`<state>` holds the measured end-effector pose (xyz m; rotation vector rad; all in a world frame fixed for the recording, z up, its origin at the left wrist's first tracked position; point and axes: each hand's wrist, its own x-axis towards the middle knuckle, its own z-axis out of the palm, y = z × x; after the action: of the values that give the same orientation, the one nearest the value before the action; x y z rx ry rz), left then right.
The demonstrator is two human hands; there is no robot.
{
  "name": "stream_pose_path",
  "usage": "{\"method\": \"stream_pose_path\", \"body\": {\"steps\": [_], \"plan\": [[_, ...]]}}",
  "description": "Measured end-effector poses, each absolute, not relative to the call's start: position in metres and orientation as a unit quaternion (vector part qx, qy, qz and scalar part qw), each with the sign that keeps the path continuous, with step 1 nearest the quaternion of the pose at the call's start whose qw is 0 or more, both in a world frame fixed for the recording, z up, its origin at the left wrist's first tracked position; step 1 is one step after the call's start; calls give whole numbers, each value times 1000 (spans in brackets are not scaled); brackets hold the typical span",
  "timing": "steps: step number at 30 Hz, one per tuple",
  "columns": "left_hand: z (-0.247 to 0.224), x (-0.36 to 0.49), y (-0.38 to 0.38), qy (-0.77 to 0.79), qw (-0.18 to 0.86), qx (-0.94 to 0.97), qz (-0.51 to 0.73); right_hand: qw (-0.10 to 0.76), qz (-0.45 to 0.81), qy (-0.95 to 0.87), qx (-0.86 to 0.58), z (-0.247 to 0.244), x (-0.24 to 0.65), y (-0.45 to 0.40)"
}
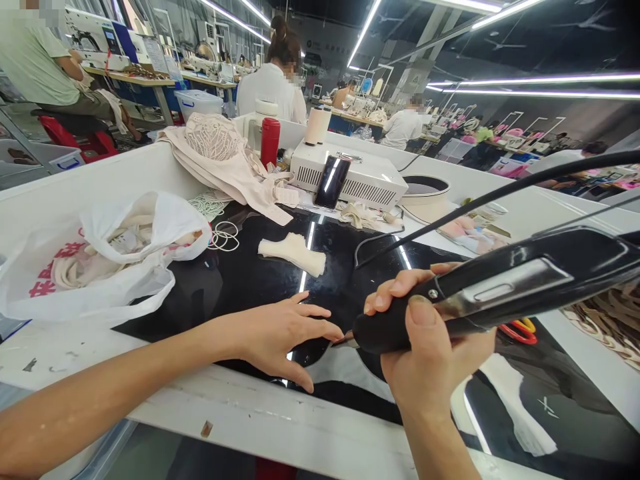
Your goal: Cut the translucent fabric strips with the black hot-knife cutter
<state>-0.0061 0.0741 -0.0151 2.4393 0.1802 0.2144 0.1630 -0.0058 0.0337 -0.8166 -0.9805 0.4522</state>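
My right hand [430, 333] is wrapped round a black handheld tool [500, 287] with a silver lever and a cable. The tool's narrow metal tip points left, close to the fingertips of my left hand [285, 333]. That left hand is spread, palm down, over the glossy black surface [240, 280], with thumb and fingers apart. Just below the tip lies a thin pale piece [345, 370]. Farther back on the black surface sits a cream fabric piece [295, 252]. Another white fabric piece [520, 407] is at the right, beyond my right wrist.
A white plastic bag [105, 260] of fabric is at the left. Behind stand beige garments [220, 153], a red bottle [270, 142], a white machine [350, 175] and a phone [331, 181]. Red-handled scissors [517, 332] lie right. Several people sit beyond the white rim.
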Motion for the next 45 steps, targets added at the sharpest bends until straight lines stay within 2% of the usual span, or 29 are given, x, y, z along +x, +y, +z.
{"method": "stream_pose_path", "body": {"steps": [9,45], "plan": [[-20,-4,73,70,309,943,97,775,218,-451,-386,29,162,-6],[-14,-1,73,82,327,939,73,765,286,-486,-312,22,139,-23]]}}
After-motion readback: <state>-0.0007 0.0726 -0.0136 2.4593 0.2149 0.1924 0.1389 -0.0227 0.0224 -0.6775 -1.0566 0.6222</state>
